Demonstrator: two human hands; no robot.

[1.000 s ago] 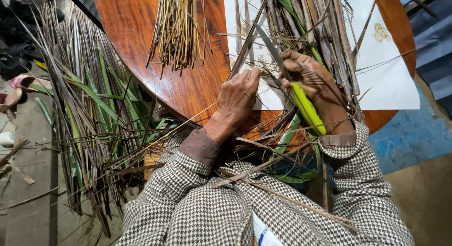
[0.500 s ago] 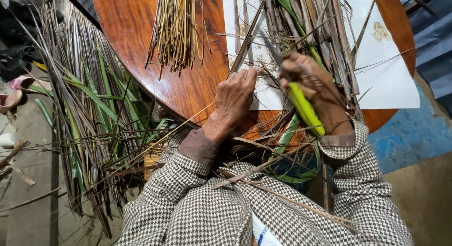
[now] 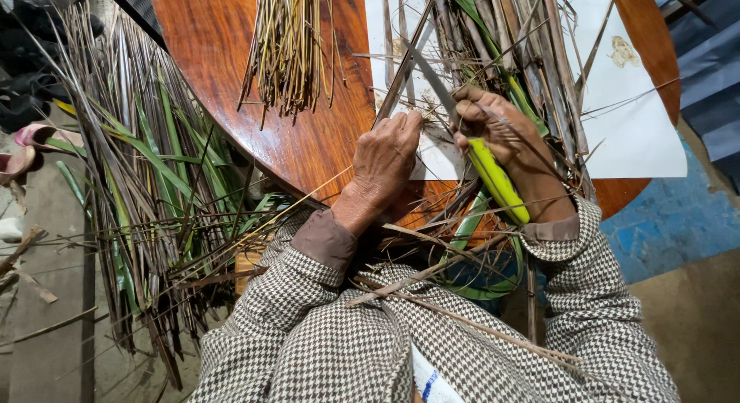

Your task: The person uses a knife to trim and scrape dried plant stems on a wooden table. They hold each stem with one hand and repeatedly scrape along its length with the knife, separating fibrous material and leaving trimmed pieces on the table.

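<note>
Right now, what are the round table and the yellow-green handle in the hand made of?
The round table looks like polished wood: reddish-brown, grain streaks, a shine. The handle in the right hand seems plastic: smooth, bright, even yellow-green, though I can't be sure.

The round wooden table point(image 3: 254, 79) runs off the top edge, so its far side cannot be seen. The bundle of thin sticks point(image 3: 289, 44) near the table's top edge is cut off too. The knife blade point(image 3: 432, 79) is thin and gets lost among the dry leaves. The left hand point(image 3: 385, 160) hides its fingertips under the leaves. The right hand point(image 3: 493, 129) covers the top of the yellow-green handle point(image 3: 499, 183). The white sheet point(image 3: 640, 118) lies partly under leaves.
</note>
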